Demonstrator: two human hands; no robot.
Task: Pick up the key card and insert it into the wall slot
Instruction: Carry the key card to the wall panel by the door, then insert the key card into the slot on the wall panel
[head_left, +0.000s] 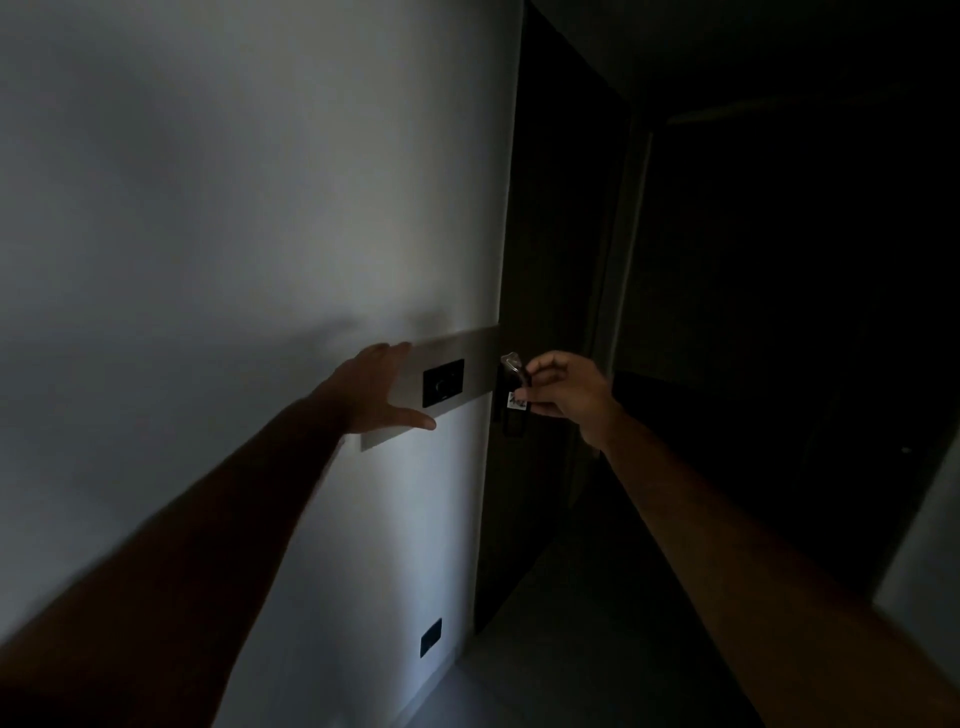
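In a dim hallway my right hand (569, 392) pinches a key card (515, 382), a dark card with a pale label and a glint on its upper corner. The card stands upright against a dark wall slot unit (511, 421) at the wall's corner; how deep it sits in the slot I cannot tell. My left hand (379, 389) rests flat with fingers spread on a grey metal wall plate (478, 358), just left of a black switch panel (442, 383).
The white wall (234, 208) fills the left. A dark door frame (618, 312) and doorway lie to the right. A black socket (430, 637) sits low on the wall near the pale floor (519, 675).
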